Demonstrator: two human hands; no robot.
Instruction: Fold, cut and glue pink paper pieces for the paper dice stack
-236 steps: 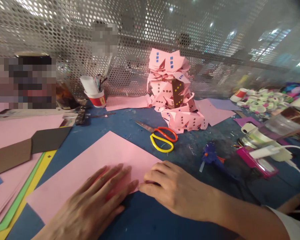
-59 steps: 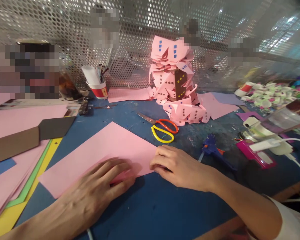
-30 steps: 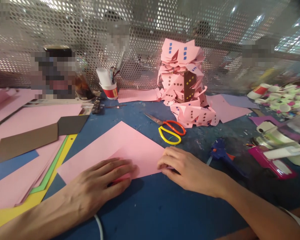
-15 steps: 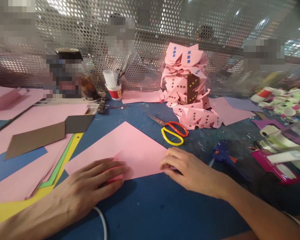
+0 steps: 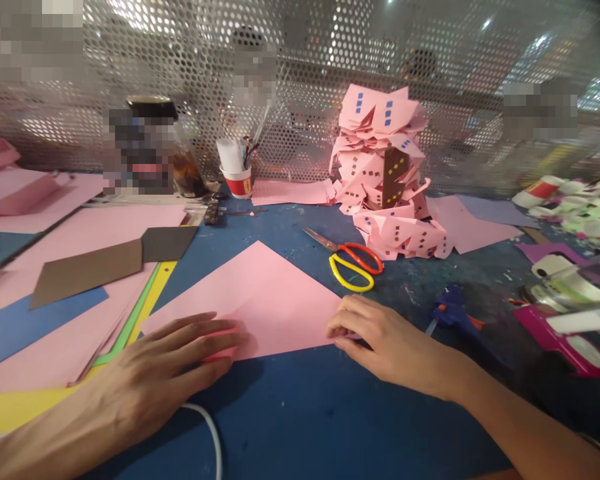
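A pink sheet of paper [image 5: 275,300], its far corner pointing away from me, lies on the blue tabletop. Across its left part rests my left hand [image 5: 180,353], open, the fingers stretched out over the paper and hiding some of its near edge. My right hand [image 5: 365,327] has its fingers curled and pinched around the sheet's right corner, which they partly cover. Just beyond that hand are scissors [image 5: 350,263] with one red and one yellow handle, blades pointing away to the left. To its right lies a blue glue gun [image 5: 453,313].
A tall pink paper model with small coloured squares [image 5: 365,167] stands behind the scissors. Stacked coloured papers [image 5: 125,287] lie at left, near a cup of tools [image 5: 239,181]. At right are a magenta tape dispenser [image 5: 565,340] and paper scraps [image 5: 590,207]. A white cable [image 5: 213,427] runs in front.
My left hand has slid slightly left along the pink paper. My right hand keeps its pinch on the right corner. The whole view has shifted a little.
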